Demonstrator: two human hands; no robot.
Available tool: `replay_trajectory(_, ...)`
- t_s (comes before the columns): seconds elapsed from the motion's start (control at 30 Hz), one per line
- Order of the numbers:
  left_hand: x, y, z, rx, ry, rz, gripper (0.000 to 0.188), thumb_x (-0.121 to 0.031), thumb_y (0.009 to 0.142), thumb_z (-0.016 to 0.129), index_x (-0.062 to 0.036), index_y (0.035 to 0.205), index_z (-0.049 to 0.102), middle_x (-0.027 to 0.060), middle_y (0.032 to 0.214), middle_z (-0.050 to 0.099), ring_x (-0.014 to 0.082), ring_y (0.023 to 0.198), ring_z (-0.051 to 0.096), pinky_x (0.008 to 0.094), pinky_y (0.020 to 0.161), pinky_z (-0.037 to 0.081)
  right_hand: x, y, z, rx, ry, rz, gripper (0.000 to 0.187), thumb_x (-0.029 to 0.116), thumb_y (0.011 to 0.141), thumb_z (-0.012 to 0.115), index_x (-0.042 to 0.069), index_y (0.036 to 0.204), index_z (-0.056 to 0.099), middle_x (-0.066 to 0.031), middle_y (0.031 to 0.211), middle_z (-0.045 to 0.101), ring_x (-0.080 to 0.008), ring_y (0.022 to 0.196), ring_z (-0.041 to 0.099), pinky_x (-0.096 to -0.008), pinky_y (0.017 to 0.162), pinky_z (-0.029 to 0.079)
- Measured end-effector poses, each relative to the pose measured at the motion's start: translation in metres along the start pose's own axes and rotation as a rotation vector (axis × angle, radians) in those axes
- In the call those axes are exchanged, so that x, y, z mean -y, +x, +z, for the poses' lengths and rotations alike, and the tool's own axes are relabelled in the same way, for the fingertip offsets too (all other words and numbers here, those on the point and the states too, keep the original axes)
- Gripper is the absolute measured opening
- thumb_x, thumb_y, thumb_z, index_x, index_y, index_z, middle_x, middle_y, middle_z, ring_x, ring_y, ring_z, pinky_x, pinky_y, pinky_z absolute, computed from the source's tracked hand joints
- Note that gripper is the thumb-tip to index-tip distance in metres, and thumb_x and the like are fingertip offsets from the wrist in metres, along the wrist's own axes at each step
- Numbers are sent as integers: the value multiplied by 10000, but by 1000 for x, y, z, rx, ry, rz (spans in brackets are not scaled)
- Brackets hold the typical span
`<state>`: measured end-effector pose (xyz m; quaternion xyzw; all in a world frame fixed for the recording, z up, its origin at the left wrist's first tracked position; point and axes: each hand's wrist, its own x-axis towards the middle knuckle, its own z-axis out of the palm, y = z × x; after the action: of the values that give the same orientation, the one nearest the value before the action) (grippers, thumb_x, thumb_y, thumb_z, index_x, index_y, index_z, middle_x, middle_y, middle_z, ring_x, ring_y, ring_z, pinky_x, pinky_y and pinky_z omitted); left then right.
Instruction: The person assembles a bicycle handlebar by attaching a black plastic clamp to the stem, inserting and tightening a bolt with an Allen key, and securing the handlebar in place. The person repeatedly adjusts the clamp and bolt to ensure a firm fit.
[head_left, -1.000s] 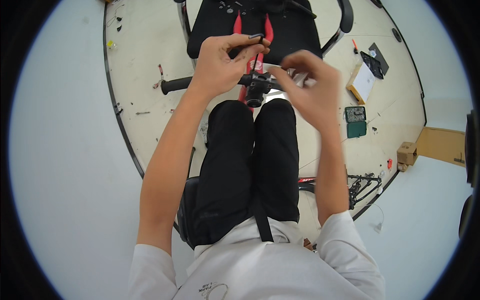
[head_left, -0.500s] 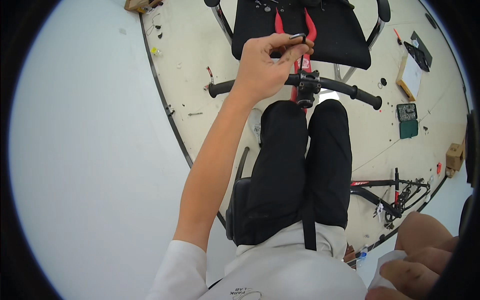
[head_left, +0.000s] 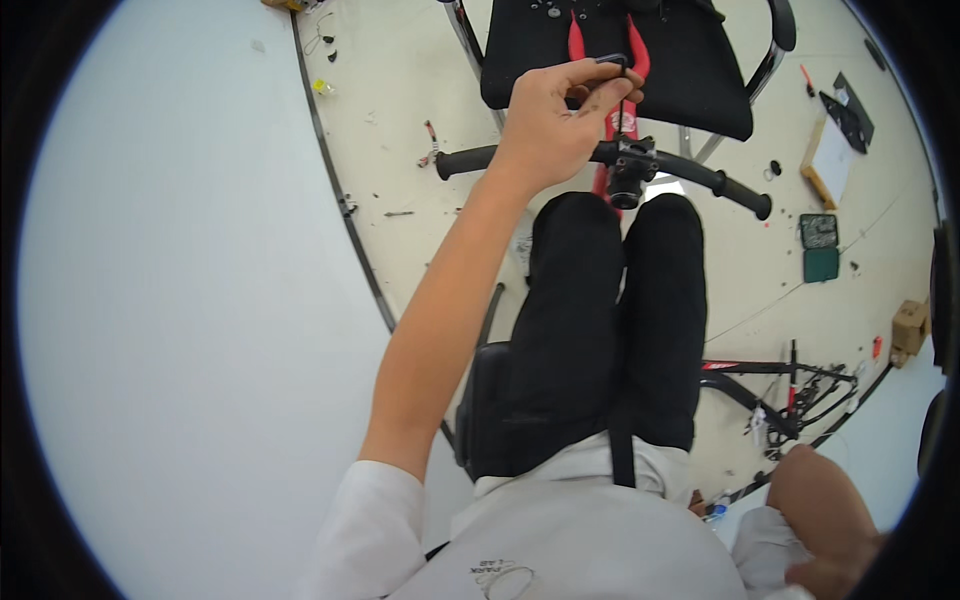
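Note:
My left hand (head_left: 555, 115) is closed on a dark hex key (head_left: 613, 61), pinching it between thumb and fingers. The key's straight shank runs down to the top of the black stem (head_left: 632, 172); whether its tip sits in a bolt is too small to tell. The stem clamps a black handlebar (head_left: 690, 172) with grips at both ends, lying across just beyond my knees. A red fork (head_left: 640, 45) extends away from it, its legs over the black chair seat (head_left: 690, 90). At the lower right my right hand (head_left: 835, 572) is blurred beside my bent arm, its fingers unclear.
Small metal parts (head_left: 553, 12) lie on the chair seat. On the floor at right are a green bit case (head_left: 820, 265), a white board with a wooden edge (head_left: 828, 165), a cardboard box (head_left: 910, 326) and a black bike frame (head_left: 745, 390). A wall (head_left: 200, 300) stands at left.
The view has shifted slightly, moving the scene a little to the right. My left hand keeps the hex key at the stem. My right hand has come away from the white sleeve and moved lower.

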<state>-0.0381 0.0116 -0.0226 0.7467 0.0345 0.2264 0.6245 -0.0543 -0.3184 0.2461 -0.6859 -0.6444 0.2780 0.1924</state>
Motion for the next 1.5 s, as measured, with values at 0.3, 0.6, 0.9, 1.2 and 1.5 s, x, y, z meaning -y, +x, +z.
replay_trajectory(0.3, -9, 6, 18, -29, 102, 139, 155, -47, 957, 623, 3, 1057, 731, 76, 1030, 705, 170, 900, 678, 277, 778, 516, -188, 139, 68, -570, 117, 288, 269, 156, 864, 729, -47, 1031, 670, -94, 875, 724, -132, 598, 610, -259, 547, 483)
replay_trajectory(0.6, -11, 1, 19, -169, 242, 160, 173, -67, 873, 754, -6, 1035, 765, 93, 1023, 720, 168, 874, 705, 263, 730, 556, -223, 196, 90, -656, 473, 269, 168, 21, 898, 656, -32, 1047, 712, -98, 775, 718, -134, 585, 672, -270, 536, 504)
replay_trajectory(0.9, -22, 2, 38, -275, 144, 65, 122, -10, 867, 753, 48, 974, 750, 82, 858, 754, 136, 800, 714, 249, 750, 557, -233, 201, 111, -888, 397, 151, 121, -3, 826, 704, -25, 945, 695, -76, 750, 729, -111, 628, 689, -226, 566, 512)
replay_trajectory(1.2, -10, 13, 11, 67, -13, 49, 152, -4, 909, 701, 41, 1051, 734, 81, 963, 739, 144, 877, 695, 248, 799, 538, -237, 207, 116, -895, 478, 150, 157, 51, 850, 735, -35, 979, 716, -65, 748, 726, -80, 609, 658, -227, 598, 520)
replay_trajectory(1.5, -19, 7, 19, -104, 202, 139, 147, -40, 860, 767, 14, 997, 759, 62, 900, 749, 130, 827, 708, 252, 739, 541, -232, 204, 112, -838, 647, 238, 79, 19, 875, 707, -35, 929, 729, -34, 707, 694, -80, 568, 626, -227, 542, 499)
